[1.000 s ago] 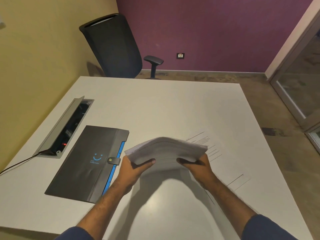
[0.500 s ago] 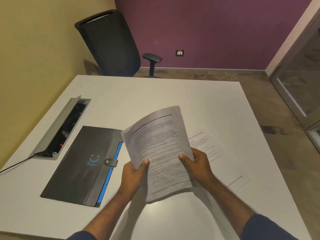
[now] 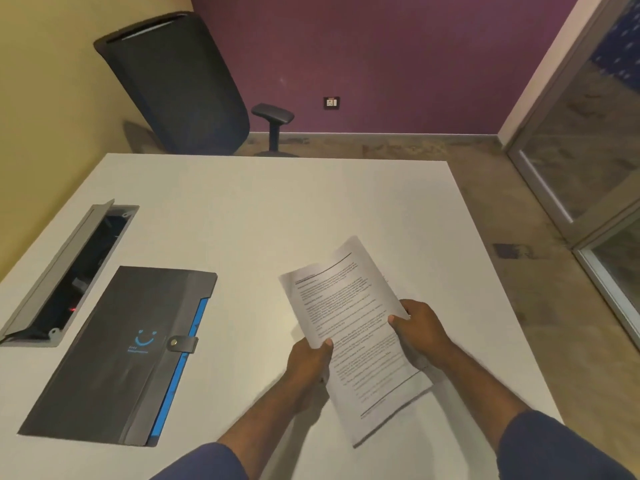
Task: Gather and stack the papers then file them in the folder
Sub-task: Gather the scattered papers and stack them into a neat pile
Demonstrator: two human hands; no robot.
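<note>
Both my hands hold a stack of printed white papers low over the white table, right of centre. My left hand grips its left edge with the thumb on top. My right hand grips its right edge, thumb on the top sheet. The stack lies nearly flat, text side up. To the left lies the folder, dark grey with a blue smile logo, a blue inner edge and a snap strap; it is closed. Whether any loose sheet lies under the stack is hidden.
An open cable box is sunk into the table at the far left, lid raised. A black office chair stands behind the table's far edge. A glass door is at the right.
The stack came from on edge to facing me, then moved right and down to lie nearly flat over the spot where a loose sheet lay. Both hands kept their grip.
</note>
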